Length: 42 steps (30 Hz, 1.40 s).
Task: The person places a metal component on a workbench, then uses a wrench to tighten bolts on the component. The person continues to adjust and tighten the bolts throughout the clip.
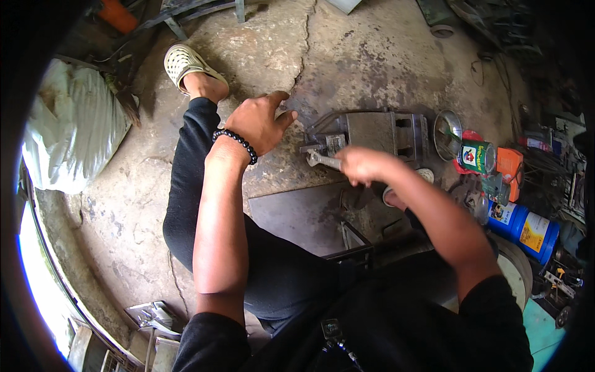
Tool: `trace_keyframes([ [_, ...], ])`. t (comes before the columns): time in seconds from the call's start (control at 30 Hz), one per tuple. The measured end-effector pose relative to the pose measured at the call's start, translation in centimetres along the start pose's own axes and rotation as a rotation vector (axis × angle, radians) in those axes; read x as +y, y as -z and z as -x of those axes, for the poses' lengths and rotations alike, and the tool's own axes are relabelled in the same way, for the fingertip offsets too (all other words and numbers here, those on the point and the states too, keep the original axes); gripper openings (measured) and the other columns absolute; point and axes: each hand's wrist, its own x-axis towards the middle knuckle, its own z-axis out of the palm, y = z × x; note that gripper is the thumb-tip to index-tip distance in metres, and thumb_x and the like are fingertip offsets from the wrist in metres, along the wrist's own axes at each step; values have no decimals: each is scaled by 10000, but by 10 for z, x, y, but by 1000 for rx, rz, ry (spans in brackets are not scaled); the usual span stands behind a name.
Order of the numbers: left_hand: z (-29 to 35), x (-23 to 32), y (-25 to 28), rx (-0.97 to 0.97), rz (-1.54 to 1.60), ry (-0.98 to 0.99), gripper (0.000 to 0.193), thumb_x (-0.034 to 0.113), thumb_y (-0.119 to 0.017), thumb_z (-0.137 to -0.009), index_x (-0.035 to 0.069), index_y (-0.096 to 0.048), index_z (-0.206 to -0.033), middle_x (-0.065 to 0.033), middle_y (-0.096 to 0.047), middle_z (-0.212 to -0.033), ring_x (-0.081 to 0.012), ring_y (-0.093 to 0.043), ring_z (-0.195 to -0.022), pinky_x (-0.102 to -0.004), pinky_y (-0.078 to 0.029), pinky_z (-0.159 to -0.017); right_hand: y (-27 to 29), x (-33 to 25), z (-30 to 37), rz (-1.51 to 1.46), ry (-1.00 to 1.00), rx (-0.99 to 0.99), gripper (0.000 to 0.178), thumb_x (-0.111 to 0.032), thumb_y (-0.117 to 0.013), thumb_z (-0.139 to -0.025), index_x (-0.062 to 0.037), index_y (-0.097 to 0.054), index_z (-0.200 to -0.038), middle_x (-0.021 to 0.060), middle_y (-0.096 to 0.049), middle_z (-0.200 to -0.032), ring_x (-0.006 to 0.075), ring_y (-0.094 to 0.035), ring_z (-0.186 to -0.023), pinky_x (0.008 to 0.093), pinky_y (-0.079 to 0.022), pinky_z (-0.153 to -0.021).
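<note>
One wrench (325, 161) is gripped in your right hand (364, 165) at the metal vise (370, 131), centre frame; your left hand (257, 122) hovers, loosely spread. At right, a green can (476, 157) and blue bucket (519, 228) bear print.

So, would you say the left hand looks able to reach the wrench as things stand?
Probably yes: the left hand appears empty and near the exposed end of the wrench, though the right hand grips the other end.
</note>
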Motion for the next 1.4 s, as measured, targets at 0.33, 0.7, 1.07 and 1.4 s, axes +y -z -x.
trace_keyframes([
  [0.33, 4, -4, 4, 37, -33, 19, 440, 361, -582, -962, 36, -599, -1258, -221, -673, -1158, -362, -650, -1086, -414, -510, -944, 19, -44, -56, 263, -101, -19, 205, -98, -476, -841, 23, -634, -794, 150, -628, -718, 273, -589, -560, 424, -496, -499],
  [0.7, 4, 1, -17, -82, -38, 6, 438, 345, -597, -951, 45, -596, -1271, -219, -673, -1142, -375, -656, -1053, -429, -514, -916, -198, 61, -159, -226, -172, 623, 301, -168, -547, -898, 13, -512, -1136, 304, -657, -992, 466, -637, -966, 544, -501, -824],
  [1.07, -6, 16, -15, -13, 6, -77, 445, 342, -591, -949, 20, -596, -1255, -252, -672, -1094, -397, -645, -1043, -442, -509, -908, -206, 132, -109, 2, 25, 292, 296, -225, -562, -904, 25, -625, -1051, 283, -660, -996, 469, -633, -946, 523, -504, -815],
  [1.4, -3, 11, -9, -4, -7, -58, 439, 346, -586, -946, 26, -597, -1247, -244, -675, -1089, -394, -640, -1054, -447, -506, -916, -18, 3, -12, 421, 129, 225, 218, -98, -510, -862, 16, -667, -961, 275, -664, -970, 443, -638, -962, 496, -516, -838],
])
